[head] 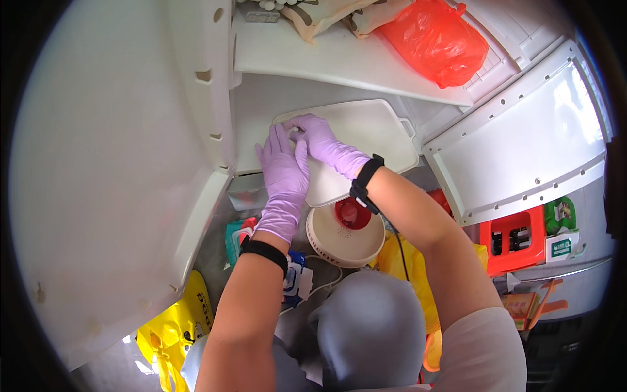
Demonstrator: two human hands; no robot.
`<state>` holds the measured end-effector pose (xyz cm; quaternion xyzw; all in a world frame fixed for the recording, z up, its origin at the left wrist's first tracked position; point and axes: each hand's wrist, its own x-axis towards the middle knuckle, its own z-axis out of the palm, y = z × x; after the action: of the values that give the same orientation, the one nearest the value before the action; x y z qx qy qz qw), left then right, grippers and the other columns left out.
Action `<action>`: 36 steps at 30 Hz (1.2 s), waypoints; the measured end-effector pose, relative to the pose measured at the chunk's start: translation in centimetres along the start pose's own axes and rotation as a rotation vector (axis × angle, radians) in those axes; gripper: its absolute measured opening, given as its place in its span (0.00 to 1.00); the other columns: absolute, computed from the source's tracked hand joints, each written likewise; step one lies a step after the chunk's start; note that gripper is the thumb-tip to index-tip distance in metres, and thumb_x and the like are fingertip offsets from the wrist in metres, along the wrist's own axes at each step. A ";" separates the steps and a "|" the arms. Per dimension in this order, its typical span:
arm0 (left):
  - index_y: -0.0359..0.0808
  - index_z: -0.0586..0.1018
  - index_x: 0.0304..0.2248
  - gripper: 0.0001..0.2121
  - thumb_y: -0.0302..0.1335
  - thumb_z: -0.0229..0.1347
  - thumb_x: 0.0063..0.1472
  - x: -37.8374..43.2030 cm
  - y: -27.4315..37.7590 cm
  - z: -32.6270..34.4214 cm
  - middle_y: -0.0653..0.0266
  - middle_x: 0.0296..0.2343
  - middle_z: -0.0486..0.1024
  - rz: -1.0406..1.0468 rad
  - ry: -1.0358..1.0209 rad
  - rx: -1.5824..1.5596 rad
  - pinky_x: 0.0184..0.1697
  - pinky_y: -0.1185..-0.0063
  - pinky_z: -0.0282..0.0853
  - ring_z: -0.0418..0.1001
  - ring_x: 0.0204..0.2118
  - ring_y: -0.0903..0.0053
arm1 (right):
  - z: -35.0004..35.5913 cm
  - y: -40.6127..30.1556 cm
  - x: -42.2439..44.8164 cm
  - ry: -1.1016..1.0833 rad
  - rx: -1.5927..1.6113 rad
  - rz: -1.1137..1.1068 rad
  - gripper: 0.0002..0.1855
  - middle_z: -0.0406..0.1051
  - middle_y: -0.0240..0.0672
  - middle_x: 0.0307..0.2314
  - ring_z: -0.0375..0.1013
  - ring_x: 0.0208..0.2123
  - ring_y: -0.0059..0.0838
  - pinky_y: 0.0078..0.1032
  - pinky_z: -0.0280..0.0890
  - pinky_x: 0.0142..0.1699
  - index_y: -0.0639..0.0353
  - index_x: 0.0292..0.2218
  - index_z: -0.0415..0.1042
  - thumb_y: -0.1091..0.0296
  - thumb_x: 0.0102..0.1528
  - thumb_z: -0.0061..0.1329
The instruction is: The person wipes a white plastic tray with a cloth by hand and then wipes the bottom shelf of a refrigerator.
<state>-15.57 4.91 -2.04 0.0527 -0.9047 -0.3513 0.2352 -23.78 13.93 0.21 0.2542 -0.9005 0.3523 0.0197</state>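
Both of my hands wear light purple gloves and meet at the left end of a white plastic lid or tray in a white cabinet's lower space. My left hand lies back up with its fingers extended and its thumb apart, near the lid's left edge. My right hand is curled beside it, its fingertips bent around a small whitish spot; whether it grips something cannot be told. Below the lid stands a round cream bowl or stand with a red cup-like part.
A white shelf above holds a red plastic bag. Open white doors flank both sides, left and right. Near the floor are a red plastic stool, yellow bags, wipes packs and a white cable.
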 end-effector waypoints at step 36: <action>0.27 0.48 0.53 0.29 0.42 0.34 0.60 0.2 -0.1 -0.4 0.48 0.50 0.54 -0.103 -0.093 -0.159 0.59 0.67 0.35 0.49 0.55 0.61 | -10.4 6.9 -12.0 0.262 -0.405 0.184 0.13 0.67 0.38 0.31 0.67 0.32 0.31 0.21 0.63 0.39 0.57 0.34 0.73 0.78 0.45 0.43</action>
<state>-15.56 4.53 -1.72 0.0640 -0.8801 -0.4355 0.1780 -18.08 30.27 1.12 0.1143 -0.9618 0.1949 0.1546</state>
